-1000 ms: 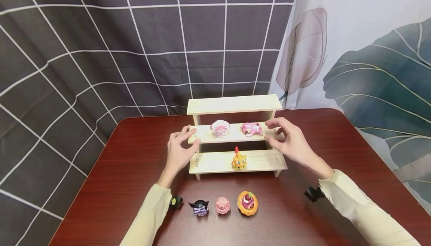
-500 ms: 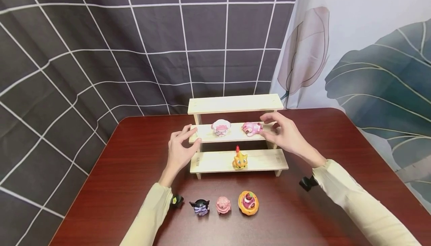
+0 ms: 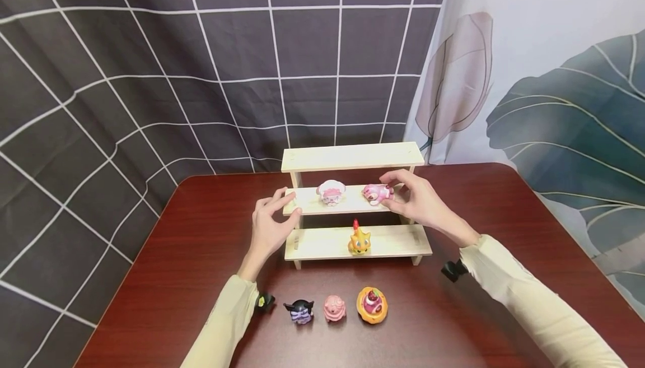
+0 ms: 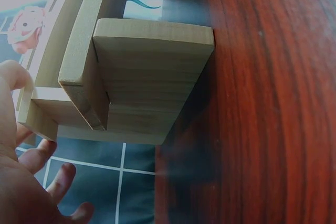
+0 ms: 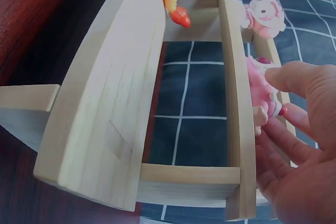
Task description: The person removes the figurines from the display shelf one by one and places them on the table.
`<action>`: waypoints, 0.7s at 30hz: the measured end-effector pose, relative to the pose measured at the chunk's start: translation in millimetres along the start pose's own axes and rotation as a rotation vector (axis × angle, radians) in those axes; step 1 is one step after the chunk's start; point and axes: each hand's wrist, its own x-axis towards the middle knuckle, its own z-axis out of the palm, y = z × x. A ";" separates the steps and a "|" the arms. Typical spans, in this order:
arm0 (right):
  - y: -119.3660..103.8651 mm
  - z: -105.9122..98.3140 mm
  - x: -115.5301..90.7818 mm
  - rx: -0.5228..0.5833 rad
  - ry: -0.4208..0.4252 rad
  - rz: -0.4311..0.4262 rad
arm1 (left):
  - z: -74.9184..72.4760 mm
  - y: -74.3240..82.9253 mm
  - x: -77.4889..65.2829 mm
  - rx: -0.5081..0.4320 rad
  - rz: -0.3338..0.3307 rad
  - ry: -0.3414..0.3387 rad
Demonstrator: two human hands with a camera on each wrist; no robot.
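Note:
My right hand (image 3: 420, 200) has its thumb and fingers around a pink bear figurine (image 3: 375, 194) lying on the middle tier of a wooden step shelf (image 3: 322, 242). In the right wrist view, the thumb is at one side of the bear (image 5: 259, 85) and the fingers at the other. My left hand (image 3: 269, 225) holds the left end of that tier, thumb at the front edge and index finger farther back. Left of the bear stands a white-and-pink figurine (image 3: 331, 193). An orange cat-like figurine (image 3: 359, 242) with a red-tipped tail stands on the lowest tier.
On the dark red table (image 3: 201, 233), before the shelf, sit a black-and-purple figurine (image 3: 300, 312), a pink figurine (image 3: 334, 308) and an orange tart-shaped figurine (image 3: 372, 305). A grey grid curtain (image 3: 227, 49) and a leaf-patterned curtain (image 3: 554, 116) hang behind.
My right hand has moved left from the tier's right end and closed around the pink bear. The left hand and the other figurines stay in place.

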 end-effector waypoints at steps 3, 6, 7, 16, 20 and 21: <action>1.0 1.4 1.9 -0.011 -0.016 -0.019 | 0.2 -0.9 -0.2 0.001 0.000 0.001; 2.9 2.4 3.0 -0.012 -0.032 -0.029 | 0.3 -1.5 -0.3 -0.001 -0.001 0.000; 3.6 2.6 3.3 -0.011 -0.038 -0.031 | 0.4 -1.7 -0.4 -0.002 -0.001 -0.001; 2.3 1.3 7.8 0.002 -0.094 -0.011 | 0.6 -1.5 -0.2 -0.004 -0.011 -0.005; 1.9 0.4 9.2 0.006 -0.119 0.001 | 0.7 -1.1 0.0 -0.005 -0.014 -0.005; 2.0 0.3 9.3 0.006 -0.124 0.002 | 0.7 -1.0 -0.1 -0.007 -0.015 -0.005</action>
